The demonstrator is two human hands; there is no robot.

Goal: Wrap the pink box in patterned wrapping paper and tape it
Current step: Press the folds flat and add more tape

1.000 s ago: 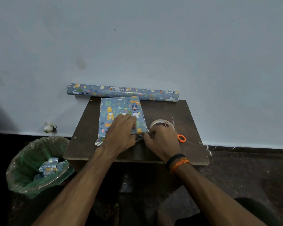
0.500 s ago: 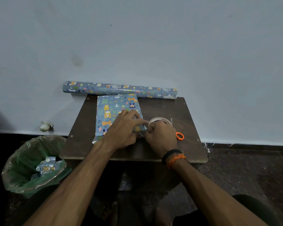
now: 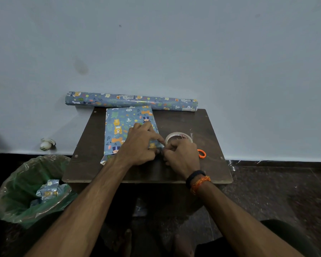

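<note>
The box (image 3: 122, 127) lies on the small dark table (image 3: 208, 123), fully covered in blue animal-patterned wrapping paper; no pink shows. My left hand (image 3: 139, 143) rests on the near right part of the wrapped box, fingers pressing the paper down at its corner. My right hand (image 3: 182, 156) sits just beside that corner with curled fingers pinching the paper fold there. A roll of clear tape (image 3: 178, 137) lies flat just behind my right hand.
A roll of the same wrapping paper (image 3: 132, 101) lies along the table's far edge against the wall. Orange scissor handles (image 3: 202, 153) peek out right of my right hand. A green-lined bin (image 3: 26, 190) with paper scraps stands at the lower left.
My left hand has slid right along the box toward its near right corner. My right hand has closed in on the same corner and now pinches the fold.
</note>
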